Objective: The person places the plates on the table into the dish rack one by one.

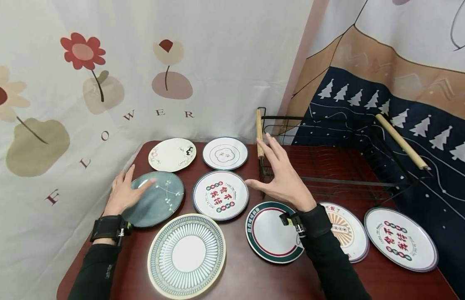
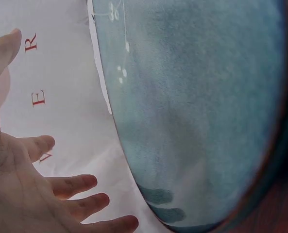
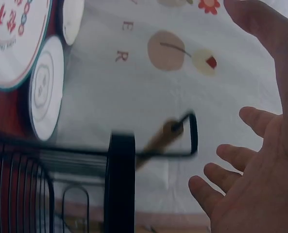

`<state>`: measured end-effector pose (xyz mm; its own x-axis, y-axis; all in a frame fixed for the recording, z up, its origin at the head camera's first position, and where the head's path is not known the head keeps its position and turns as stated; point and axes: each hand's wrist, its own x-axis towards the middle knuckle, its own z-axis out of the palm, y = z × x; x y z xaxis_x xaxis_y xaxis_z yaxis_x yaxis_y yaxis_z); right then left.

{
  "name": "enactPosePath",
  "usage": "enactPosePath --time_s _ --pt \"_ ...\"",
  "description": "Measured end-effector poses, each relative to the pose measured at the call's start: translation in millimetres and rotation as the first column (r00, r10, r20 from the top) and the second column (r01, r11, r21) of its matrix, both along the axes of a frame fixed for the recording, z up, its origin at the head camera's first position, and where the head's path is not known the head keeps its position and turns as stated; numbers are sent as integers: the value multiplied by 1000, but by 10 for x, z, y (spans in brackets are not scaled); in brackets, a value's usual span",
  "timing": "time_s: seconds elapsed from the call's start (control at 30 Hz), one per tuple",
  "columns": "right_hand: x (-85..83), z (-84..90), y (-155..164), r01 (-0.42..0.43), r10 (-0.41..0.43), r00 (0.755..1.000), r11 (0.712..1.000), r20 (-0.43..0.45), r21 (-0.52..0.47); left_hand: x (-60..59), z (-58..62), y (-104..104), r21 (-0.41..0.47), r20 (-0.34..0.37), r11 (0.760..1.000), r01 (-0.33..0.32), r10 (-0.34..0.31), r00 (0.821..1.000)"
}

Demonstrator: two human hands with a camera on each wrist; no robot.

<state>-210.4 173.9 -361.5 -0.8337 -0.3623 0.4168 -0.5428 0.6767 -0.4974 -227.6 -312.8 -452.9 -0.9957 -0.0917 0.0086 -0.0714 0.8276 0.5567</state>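
My left hand [image 1: 123, 193] is at the left edge of a blue-green plate [image 1: 159, 202] with white blossom sprigs, fingers spread; whether it touches the rim cannot be told. In the left wrist view the plate [image 2: 182, 107] looms large beside the extended fingers [image 2: 73, 184]. My right hand [image 1: 286, 179] is raised with fingers extended and nothing in it, in front of a black wire dish rack [image 1: 330, 181] near its left wooden handle [image 1: 259, 133]. Closest below it are a white plate with red characters [image 1: 221, 196] and a green-rimmed plate [image 1: 273, 233].
Around them lie a floral cream plate [image 1: 172, 154], a small white plate [image 1: 225, 153], a striped-rim plate [image 1: 187, 254], an orange-patterned plate [image 1: 345, 231] and another red-character plate [image 1: 401, 239]. A dark red table [image 1: 232, 277] bears them. Printed curtains [image 1: 232, 62] hang behind.
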Motion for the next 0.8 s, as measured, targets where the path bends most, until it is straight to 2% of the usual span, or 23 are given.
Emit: enactPosePath --time_s 0.3,0.63,0.8 --pt "70 -32 377 67 -67 998 998 -18 -14 42 -107 -91 22 14 998 -57 56 998" --pt "159 -177 783 166 -166 986 986 32 -9 96 -192 -130 65 21 991 -120 118 993" --pt "193 -246 938 218 -218 976 976 25 -2 90 -217 -127 93 28 981 -168 166 986"
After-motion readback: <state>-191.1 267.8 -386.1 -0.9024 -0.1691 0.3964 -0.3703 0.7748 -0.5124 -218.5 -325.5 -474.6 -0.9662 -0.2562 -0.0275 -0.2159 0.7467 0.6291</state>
